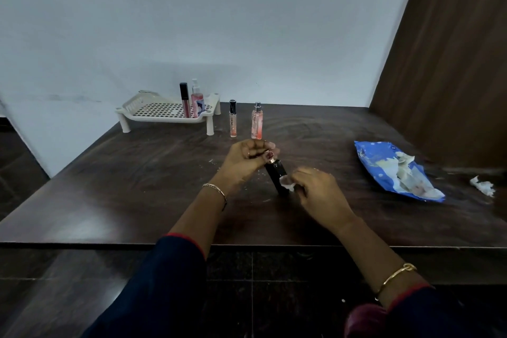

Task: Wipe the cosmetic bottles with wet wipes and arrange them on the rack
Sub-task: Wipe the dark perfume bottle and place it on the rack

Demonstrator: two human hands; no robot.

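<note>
Black cylindrical cosmetic bottle (pixel 275 174) with a rose-gold collar: held tilted over the middle of the dark wooden table (pixel 109 186); whether its lower end touches the surface cannot be told.

Left hand (pixel 247 159): fingers curled round the bottle's upper end.

Right hand (pixel 319 192): fingers pinching a small white wet wipe (pixel 288 185) against the bottle's lower body.

White perforated plastic rack (pixel 129 108) on short legs: at the table's far edge by the wall. It holds a slim black-capped pink gloss tube (pixel 185 101) and a pink pump bottle (pixel 197 104), both upright at its right end.

Clear black-capped tube (pixel 233 119) and pink spray bottle (pixel 257 122): upright on the table, side by side, just right of the rack.

Blue wet-wipe packet (pixel 384 170): open, lying flat, well to the right.

Crumpled white wipe (pixel 482 186): beyond the packet, near the right edge.
</note>
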